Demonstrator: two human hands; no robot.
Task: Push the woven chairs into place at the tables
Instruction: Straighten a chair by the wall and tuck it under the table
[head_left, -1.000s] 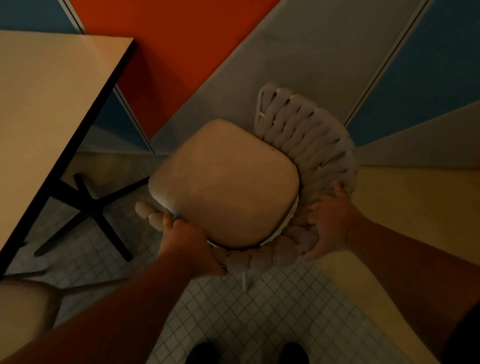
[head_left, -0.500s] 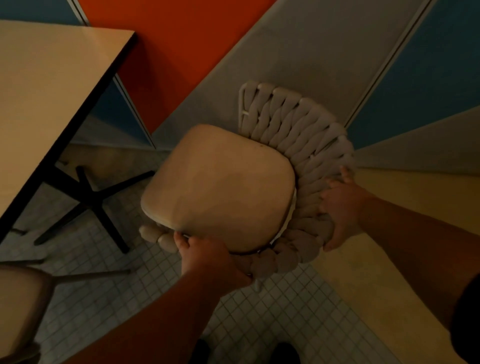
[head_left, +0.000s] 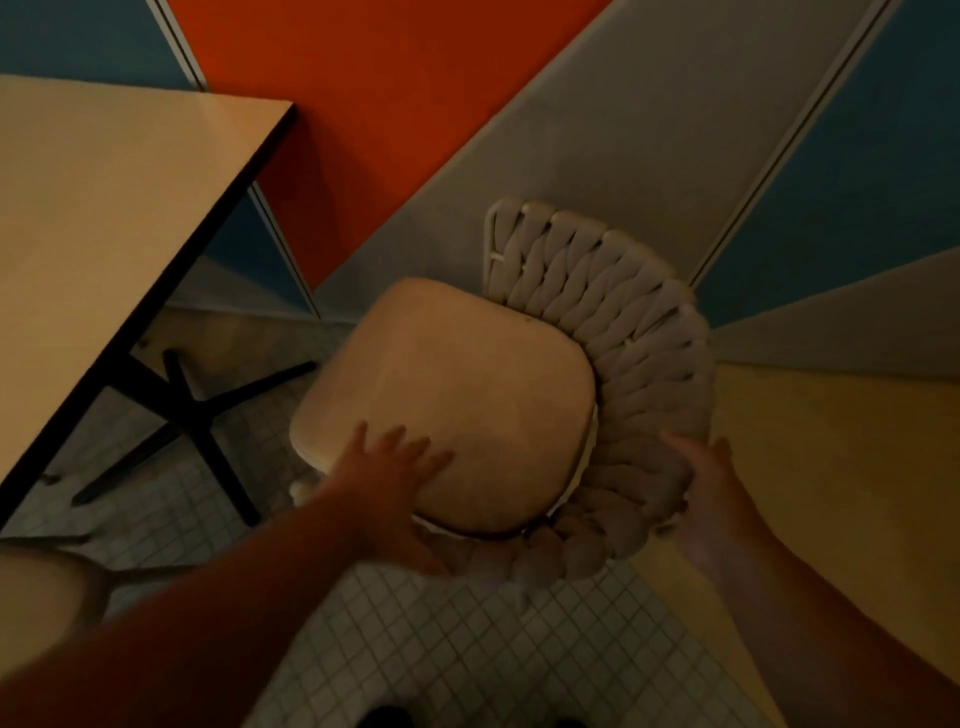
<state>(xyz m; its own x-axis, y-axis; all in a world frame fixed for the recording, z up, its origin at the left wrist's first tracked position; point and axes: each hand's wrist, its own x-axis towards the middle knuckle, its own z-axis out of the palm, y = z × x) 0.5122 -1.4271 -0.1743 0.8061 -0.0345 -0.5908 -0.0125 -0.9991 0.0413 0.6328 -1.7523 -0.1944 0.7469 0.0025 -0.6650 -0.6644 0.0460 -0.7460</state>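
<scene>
The woven chair (head_left: 613, 332) stands in the middle of the head view, with a tan seat cushion (head_left: 457, 395) and a thick grey braided back that curves round its right and near sides. Its open front faces left toward the light wooden table (head_left: 104, 208); the two are apart. My left hand (head_left: 389, 478) lies flat on the near left part of the cushion, fingers spread, thumb down by the braided rim. My right hand (head_left: 711, 499) holds the outside of the braided back at its near right side.
The table's black cross foot (head_left: 192, 415) stands on the white tiled floor between table and chair. Part of a second chair seat (head_left: 41, 597) shows at the bottom left. A wall of orange, grey and blue panels (head_left: 571, 130) rises just behind the chair.
My left hand has let go of the chair's near braided rim and now rests spread on the cushion. The chair has turned slightly, and my right hand has stayed on the back.
</scene>
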